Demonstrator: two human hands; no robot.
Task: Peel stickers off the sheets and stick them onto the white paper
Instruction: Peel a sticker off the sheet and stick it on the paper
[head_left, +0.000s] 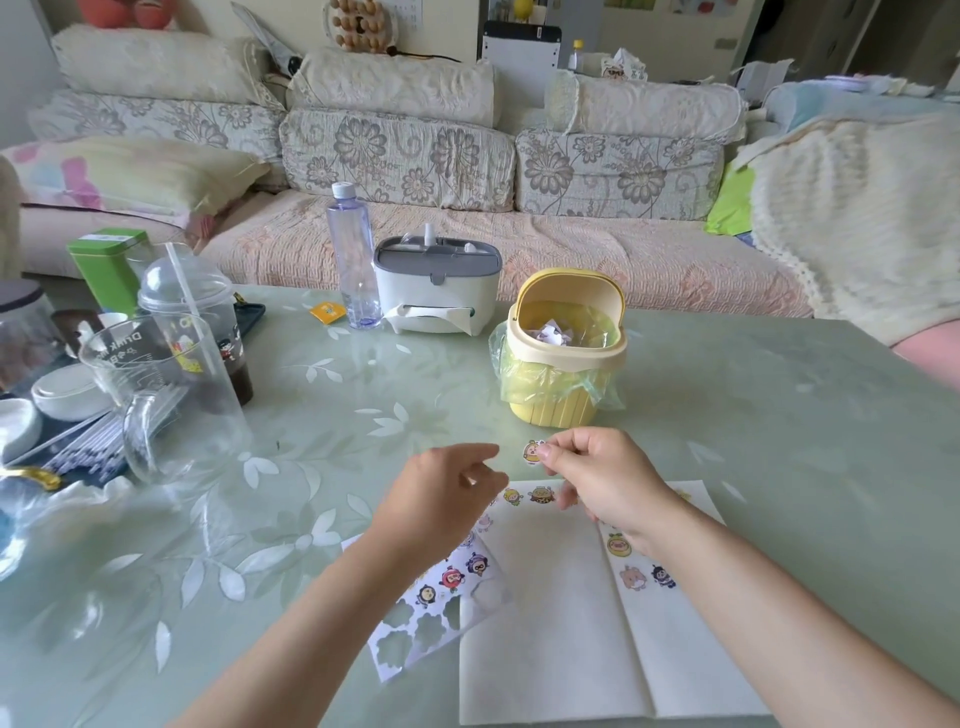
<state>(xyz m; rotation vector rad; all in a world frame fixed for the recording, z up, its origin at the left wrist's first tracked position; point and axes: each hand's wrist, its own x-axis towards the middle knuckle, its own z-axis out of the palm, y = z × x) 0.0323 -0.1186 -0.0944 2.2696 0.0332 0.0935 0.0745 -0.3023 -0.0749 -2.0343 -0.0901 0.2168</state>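
Observation:
A folded white paper lies on the table in front of me, with several cartoon stickers stuck along its top edge and right half. A sticker sheet with several stickers left and empty cut-outs lies tilted at the paper's left edge, partly under my left arm. My right hand pinches a small yellow sticker between thumb and forefinger, raised above the paper's top edge. My left hand hovers just left of it, fingers loosely curled, holding nothing.
A small yellow bin with a green liner stands just beyond my hands. A tissue box and a clear bottle stand further back. Glass jug, lidded cup, green tin and dishes crowd the left. A sofa lies behind.

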